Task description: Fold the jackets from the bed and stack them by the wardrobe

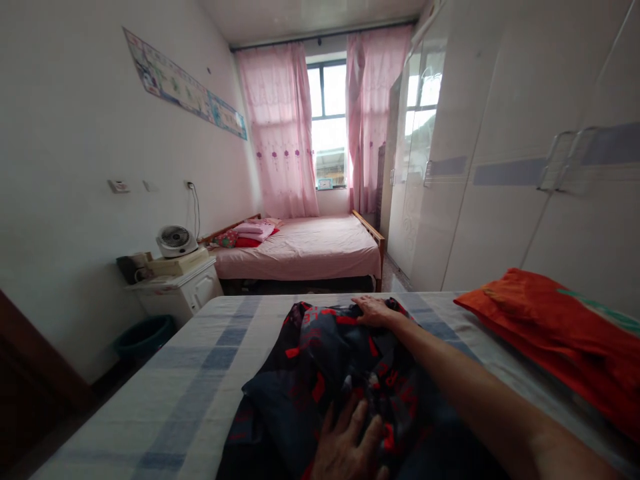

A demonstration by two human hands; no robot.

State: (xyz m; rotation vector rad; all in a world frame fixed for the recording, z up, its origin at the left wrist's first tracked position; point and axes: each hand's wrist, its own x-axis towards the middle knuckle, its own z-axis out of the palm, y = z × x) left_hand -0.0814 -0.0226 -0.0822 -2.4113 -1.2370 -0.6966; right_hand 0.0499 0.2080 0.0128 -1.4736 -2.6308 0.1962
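A dark navy and black garment (300,347) with red patches and lettering lies bunched on the bed in front of me; its exact kind is hard to make out. My left hand (347,443) rests palm down on its near part, fingers spread. Farther off, my right hand (375,311) lies on the garment's far edge with its fingers stretched out. My right forearm crosses over the garment's right side.
Under the garment is a bed with a white and blue checked sheet (175,387). An orange-red pillow (555,340) lies on the right. Beyond stands another bed with a pink sheet (310,247). A fan (177,241) tops the left cabinet (200,293); white wardrobes (500,227) line the right.
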